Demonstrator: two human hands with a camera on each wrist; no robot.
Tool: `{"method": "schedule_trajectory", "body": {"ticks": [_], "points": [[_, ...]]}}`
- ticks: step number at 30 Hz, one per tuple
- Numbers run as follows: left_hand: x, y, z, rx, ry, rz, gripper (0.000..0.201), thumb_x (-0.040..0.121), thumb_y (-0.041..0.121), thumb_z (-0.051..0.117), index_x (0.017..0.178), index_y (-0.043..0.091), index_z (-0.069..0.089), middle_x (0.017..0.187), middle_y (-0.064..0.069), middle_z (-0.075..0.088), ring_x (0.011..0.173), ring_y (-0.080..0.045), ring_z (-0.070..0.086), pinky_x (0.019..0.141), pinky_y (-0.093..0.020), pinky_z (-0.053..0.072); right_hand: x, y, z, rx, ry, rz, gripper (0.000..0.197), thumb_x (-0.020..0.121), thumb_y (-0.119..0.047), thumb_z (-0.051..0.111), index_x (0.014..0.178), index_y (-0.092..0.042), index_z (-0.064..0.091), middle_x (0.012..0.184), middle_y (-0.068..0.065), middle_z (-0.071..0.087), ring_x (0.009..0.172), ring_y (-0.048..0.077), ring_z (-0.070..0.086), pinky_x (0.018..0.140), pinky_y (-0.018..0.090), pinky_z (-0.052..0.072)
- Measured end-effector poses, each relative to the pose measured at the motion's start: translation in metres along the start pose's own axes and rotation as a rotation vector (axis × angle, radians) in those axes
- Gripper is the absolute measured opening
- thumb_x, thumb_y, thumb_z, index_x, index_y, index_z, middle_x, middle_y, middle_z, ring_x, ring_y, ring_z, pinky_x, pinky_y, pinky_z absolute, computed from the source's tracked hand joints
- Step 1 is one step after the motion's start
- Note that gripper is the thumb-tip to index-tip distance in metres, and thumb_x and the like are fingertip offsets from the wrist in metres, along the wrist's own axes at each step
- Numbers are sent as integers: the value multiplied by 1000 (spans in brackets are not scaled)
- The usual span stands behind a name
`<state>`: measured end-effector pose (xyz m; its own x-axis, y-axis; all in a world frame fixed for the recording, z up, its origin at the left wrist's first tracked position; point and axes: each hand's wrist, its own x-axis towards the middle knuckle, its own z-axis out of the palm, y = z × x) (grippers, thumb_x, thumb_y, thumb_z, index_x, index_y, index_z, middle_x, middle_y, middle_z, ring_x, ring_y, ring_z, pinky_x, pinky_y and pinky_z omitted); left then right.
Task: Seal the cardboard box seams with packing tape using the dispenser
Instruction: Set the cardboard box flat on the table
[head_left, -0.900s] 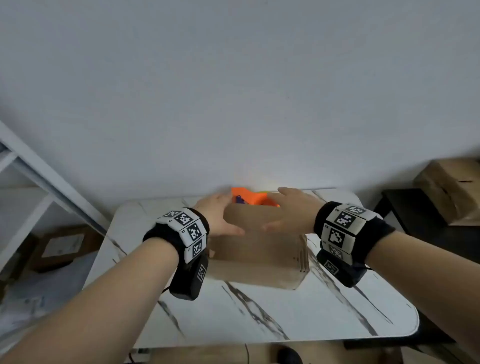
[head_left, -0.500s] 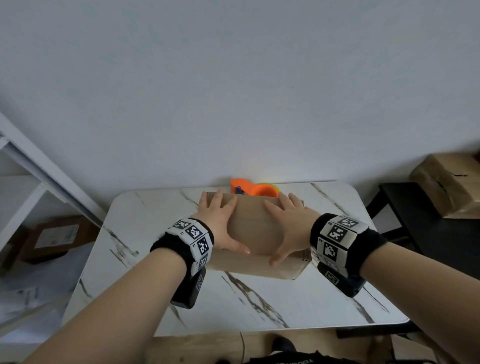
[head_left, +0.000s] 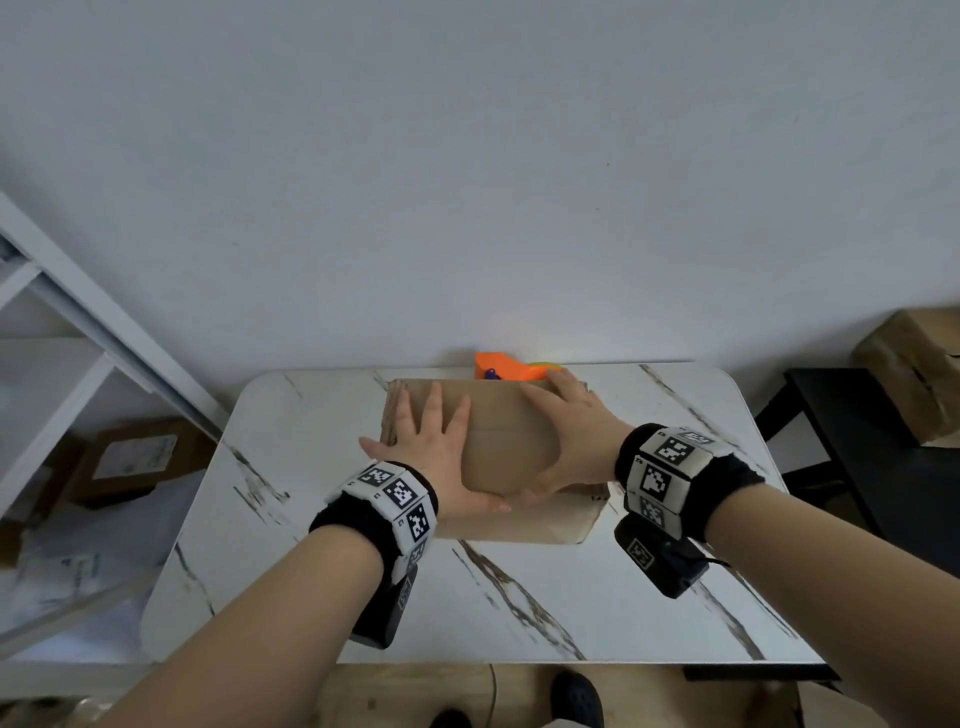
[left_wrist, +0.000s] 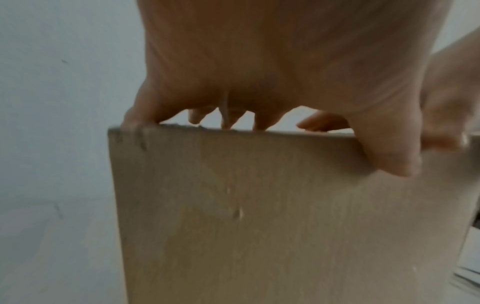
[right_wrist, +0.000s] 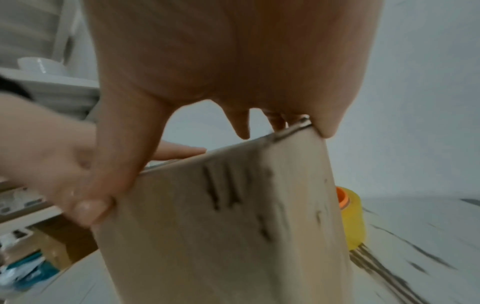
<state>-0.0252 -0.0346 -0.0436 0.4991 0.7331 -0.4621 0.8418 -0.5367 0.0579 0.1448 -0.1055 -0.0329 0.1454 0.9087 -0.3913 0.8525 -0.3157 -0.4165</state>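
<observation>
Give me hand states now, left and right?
Left hand: open, fingers flat, pressing on the cardboard box top.
Right hand: open, spread flat on the box top, thumb over the near edge.

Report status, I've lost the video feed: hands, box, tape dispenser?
Left hand and right hand flat on the cardboard box, pressing the flaps down. Tape dispenser untouched behind the box. Nothing blocking.

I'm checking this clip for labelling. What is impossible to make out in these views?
- Tape dispenser: head view, mostly hidden behind the cardboard box; the right wrist view shows only its tape roll.
- Top seam of the box: head view, partly covered by the left hand and right hand.
- Any tape on the seam: cannot tell; both wrist views are blurred.
</observation>
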Motion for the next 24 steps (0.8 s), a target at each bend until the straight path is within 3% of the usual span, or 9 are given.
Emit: {"method": "schedule_trajectory", "body": {"ticks": [2,4,6,10,14,19,24], "points": [[3,3,5,13,7,-10,123,57,82,55,145,35,-17,154,3,-29,141,-31,-28,105,-72,13,0,7,-11,179,111,20,97,74,-45,73,149,-16,19,157,7,9,145,21,10,118,33,17],[5,4,8,24,20,-24,123,57,83,52,144,34,-20,153,2,-31,141,-32,-27,105,-73,11,3,22,-21,272,250,66,60,90,-33,58,140,-9,39,148,10,37,137,23,33,109,29,27],[8,7,9,19,21,-41,124,57,84,51,144,33,-21,153,1,-32,141,-33,-28,105,-73,10,9,39,-27,237,261,151,38,97,-23,45,131,-8,52,138,8,52,127,25,46,102,29,34],[11,9,10,25,17,-61,125,58,84,51,143,33,-23,152,1,-34,141,-33,-27,106,-72,10,36,73,-24,65,118,217,36,98,-13,37,129,-12,55,139,7,51,127,24,47,103,29,35],[12,8,13,30,21,-65,126,56,86,50,143,32,-24,150,2,-36,141,-32,-27,107,-71,10,61,80,-10,-49,-42,89,36,96,-11,42,128,-13,57,143,6,46,128,26,45,104,31,34],[13,9,13,41,10,-80,126,57,84,52,143,33,-25,150,3,-36,141,-32,-26,107,-71,9,83,78,-3,-50,-58,96,28,92,-8,45,115,-8,60,119,17,62,107,33,59,90,36,45],[14,10,12,56,6,-86,126,57,84,52,142,32,-25,150,3,-36,142,-32,-25,107,-70,11,95,85,-1,-206,-125,78,36,94,-7,41,126,-12,56,130,12,55,122,29,47,101,32,39]]}}
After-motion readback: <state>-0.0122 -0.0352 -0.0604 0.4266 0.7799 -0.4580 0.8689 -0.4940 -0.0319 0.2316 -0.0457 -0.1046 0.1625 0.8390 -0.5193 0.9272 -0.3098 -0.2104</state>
